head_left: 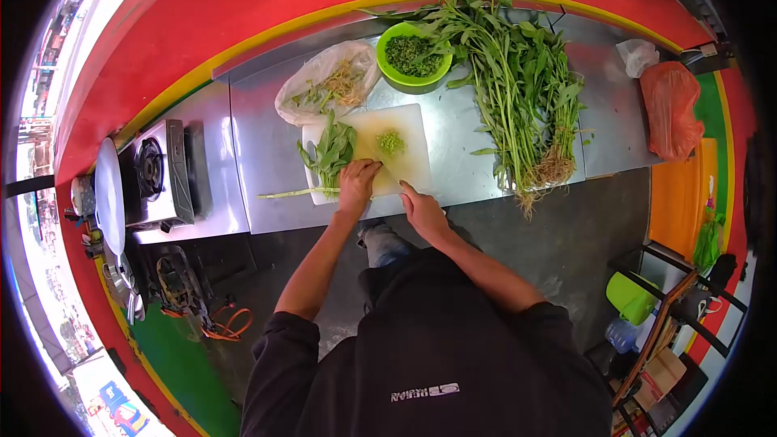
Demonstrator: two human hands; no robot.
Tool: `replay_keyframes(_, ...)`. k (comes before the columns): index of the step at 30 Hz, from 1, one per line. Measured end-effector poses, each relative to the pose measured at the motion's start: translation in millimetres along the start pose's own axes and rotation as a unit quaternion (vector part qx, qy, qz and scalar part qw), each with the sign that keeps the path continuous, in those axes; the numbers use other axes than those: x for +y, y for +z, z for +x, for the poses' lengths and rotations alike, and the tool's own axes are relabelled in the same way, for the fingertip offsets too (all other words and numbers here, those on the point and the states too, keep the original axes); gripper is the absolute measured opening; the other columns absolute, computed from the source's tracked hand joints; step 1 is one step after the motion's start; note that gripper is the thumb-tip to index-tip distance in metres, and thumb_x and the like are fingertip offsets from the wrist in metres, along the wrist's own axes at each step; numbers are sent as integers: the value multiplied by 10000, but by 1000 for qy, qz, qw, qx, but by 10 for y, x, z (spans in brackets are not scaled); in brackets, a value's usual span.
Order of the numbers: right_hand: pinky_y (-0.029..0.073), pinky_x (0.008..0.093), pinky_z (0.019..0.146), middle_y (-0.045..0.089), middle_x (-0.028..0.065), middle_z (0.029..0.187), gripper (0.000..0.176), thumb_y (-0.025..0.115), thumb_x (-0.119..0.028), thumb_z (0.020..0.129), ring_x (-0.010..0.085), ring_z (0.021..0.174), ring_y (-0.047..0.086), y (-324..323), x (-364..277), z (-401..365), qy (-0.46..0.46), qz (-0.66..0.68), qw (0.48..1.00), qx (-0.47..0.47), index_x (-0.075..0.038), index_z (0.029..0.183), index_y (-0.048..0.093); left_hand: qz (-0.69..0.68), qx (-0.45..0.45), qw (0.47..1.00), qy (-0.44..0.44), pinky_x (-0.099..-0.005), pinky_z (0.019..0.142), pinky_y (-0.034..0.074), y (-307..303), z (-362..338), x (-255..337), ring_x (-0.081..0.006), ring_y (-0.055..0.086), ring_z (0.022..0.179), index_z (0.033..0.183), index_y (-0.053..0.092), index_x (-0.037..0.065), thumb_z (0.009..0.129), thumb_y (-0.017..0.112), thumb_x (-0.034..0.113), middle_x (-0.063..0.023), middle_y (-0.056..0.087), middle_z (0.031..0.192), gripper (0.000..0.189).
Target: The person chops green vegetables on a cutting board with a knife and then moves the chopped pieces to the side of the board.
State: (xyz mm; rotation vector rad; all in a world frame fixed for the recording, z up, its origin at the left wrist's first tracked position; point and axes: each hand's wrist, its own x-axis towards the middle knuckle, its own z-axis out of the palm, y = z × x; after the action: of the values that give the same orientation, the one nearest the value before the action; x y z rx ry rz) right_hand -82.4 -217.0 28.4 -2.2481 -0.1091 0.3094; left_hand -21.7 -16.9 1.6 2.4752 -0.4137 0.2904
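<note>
My left hand [358, 184] is closed over the stem end of a small bunch of leafy greens [332, 150] on the white cutting board [415, 142]. In my right hand [424, 212] is a knife [393, 176], its blade angled towards my left fingertips; much of its handle is hidden by the hand. Just beyond the blade lies a small heap of finely chopped greens [390, 142]. One loose pale stalk [285, 193] sticks out over the board's left edge, beside my left wrist.
Behind the board stand a green bowl [386, 71] of chopped greens and a clear plastic bag [293, 99] with trimmings. A large rooted bundle of greens [514, 81] covers the counter's right part. A gas stove [171, 174] sits left, a red plastic bag [672, 109] far right.
</note>
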Motion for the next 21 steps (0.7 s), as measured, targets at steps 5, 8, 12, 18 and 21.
replay_keyframes(5,529,577,624,669,261,725,337,539,-243,1045,466,680,671,5,62,-73,-17,13,1000,5,-66,1325,602,-9,-10,1000,-8,-398,816,458,5,5,-13,-250,652,948,1040,763,94,881,723,91,-37,713,1032,163)
replay_keyframes(8,529,579,633,672,262,738,344,535,-245,1046,463,694,675,-25,39,-60,-9,-15,1000,-2,-66,1333,596,-16,-11,1000,-10,-399,813,458,-1,15,2,-247,651,943,1037,761,87,879,724,76,-36,714,1030,163)
replay_keyframes(12,531,581,648,679,265,765,352,532,-256,1048,467,710,676,13,39,39,-11,-7,1000,0,-75,1342,597,-18,-6,1000,-9,-398,808,456,18,10,-15,-241,651,939,1018,763,79,878,726,71,-37,717,1021,145)
replay_keyframes(18,525,597,669,688,275,802,350,529,-269,1048,490,736,671,16,28,8,-1,20,1000,8,-81,1333,607,-13,-5,1000,3,-395,808,450,-20,50,-7,-248,660,926,1011,763,75,878,730,77,-40,726,1014,137)
replay_keyframes(21,522,601,671,687,276,796,353,528,-270,1048,490,737,672,-15,37,-52,20,31,999,-11,-79,1334,606,-15,-7,1000,-16,-396,810,446,23,50,-19,-252,662,918,1011,764,77,880,731,86,-44,727,1009,135)
